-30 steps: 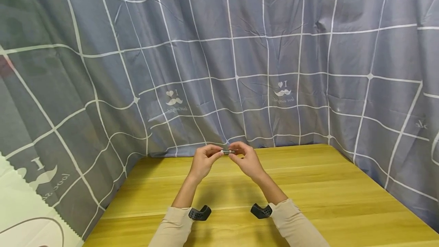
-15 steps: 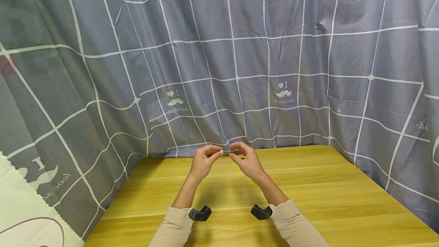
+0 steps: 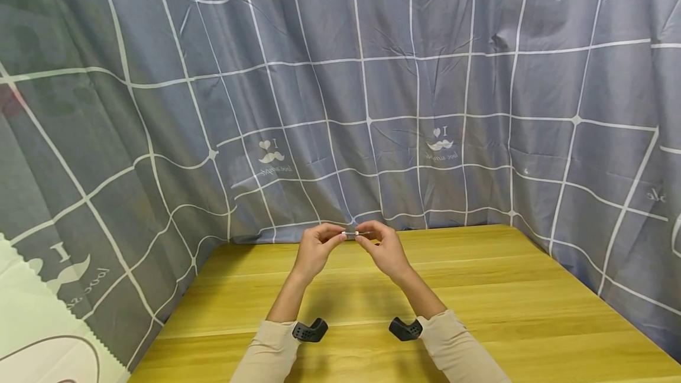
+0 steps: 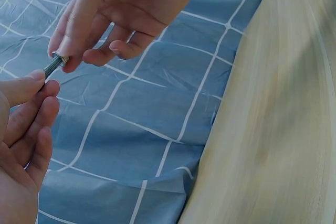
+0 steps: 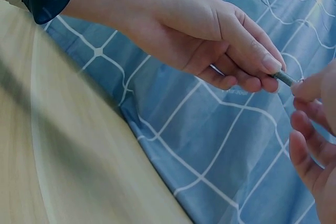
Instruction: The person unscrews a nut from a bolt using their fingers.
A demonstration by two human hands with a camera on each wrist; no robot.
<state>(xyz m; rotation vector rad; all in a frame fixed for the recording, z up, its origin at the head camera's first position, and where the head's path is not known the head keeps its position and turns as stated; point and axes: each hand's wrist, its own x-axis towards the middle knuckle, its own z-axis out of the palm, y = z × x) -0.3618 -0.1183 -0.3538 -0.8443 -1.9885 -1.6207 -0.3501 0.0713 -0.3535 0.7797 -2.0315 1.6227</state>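
Two hands, the left hand (image 3: 317, 250) and the right hand (image 3: 384, 250), pinch a small metal bolt (image 3: 350, 234) between them in the head view, near the far edge of a wood-grain counter (image 3: 505, 300), before a grey curtain (image 3: 330, 93). In the left wrist view, the left hand grips the threaded shank (image 4: 51, 67) — the right hand holds a nut-like collar (image 4: 62, 59) toward the other end. In the right wrist view, the bolt slants down from the left hand to the right.
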